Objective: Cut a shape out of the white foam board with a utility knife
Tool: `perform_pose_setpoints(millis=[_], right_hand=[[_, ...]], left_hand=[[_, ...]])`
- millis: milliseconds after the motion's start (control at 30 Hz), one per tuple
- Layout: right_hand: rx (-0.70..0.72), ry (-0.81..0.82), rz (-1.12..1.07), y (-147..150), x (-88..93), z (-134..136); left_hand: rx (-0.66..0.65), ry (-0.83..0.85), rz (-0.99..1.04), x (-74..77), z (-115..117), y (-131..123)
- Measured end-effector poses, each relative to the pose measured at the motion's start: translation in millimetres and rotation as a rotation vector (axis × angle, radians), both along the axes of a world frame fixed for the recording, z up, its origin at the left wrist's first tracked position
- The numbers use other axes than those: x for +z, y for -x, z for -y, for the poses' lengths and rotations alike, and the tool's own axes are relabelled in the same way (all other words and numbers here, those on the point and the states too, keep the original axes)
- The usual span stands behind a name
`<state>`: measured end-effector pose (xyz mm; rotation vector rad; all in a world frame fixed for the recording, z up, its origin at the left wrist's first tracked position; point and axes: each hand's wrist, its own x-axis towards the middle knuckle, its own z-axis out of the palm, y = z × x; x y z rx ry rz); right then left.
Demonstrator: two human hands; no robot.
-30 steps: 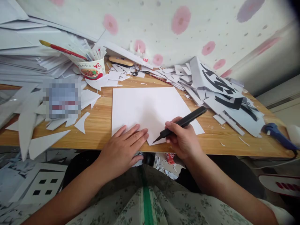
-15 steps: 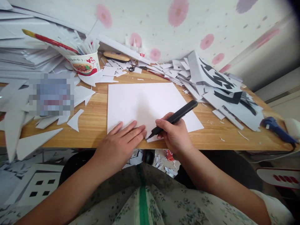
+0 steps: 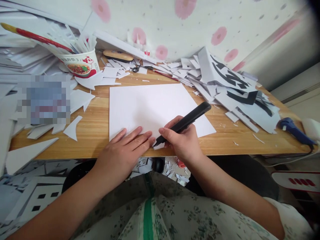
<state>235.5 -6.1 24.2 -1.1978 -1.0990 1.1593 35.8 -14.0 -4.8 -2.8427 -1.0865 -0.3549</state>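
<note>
At a wooden table's (image 3: 225, 144) front edge, the left hand (image 3: 125, 151) lies flat on a white sheet (image 3: 150, 106); the right hand (image 3: 185, 141) grips a black utility knife (image 3: 190, 116). Scraps (image 3: 186, 68) line the back edge.

The near left part of the white sheet (image 3: 145, 103) is hidden under the left hand (image 3: 125, 148), and the right hand (image 3: 183, 138) covers more of it. Fingers wrap part of the black pen (image 3: 188, 118), and whether its fine tip touches the sheet is too small to tell. A blocky blur masks an object (image 3: 47, 103) on the left. The brush (image 3: 45, 40) loses its lower end inside the paper cup (image 3: 87, 63), whose lettering is hard to read. Scraps crowd the scissors (image 3: 135, 69), their blades unclear. The right edge cuts off a red-and-white thing (image 3: 282, 180); the left edge crops the paper stack (image 3: 17, 63)
</note>
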Motion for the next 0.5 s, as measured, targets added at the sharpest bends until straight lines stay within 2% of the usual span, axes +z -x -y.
perform_pose_setpoints(millis=[133,500], right_hand=[[-0.039,0.006,-0.008,-1.7,-4.4,-1.7],[0.026,0.012,-0.070,-5.9,-3.4,-10.2]], left_hand=[[0.013,0.011,-0.007,1.3,0.4,0.0],[0.025,0.046,-0.028,1.2,0.1,1.6]])
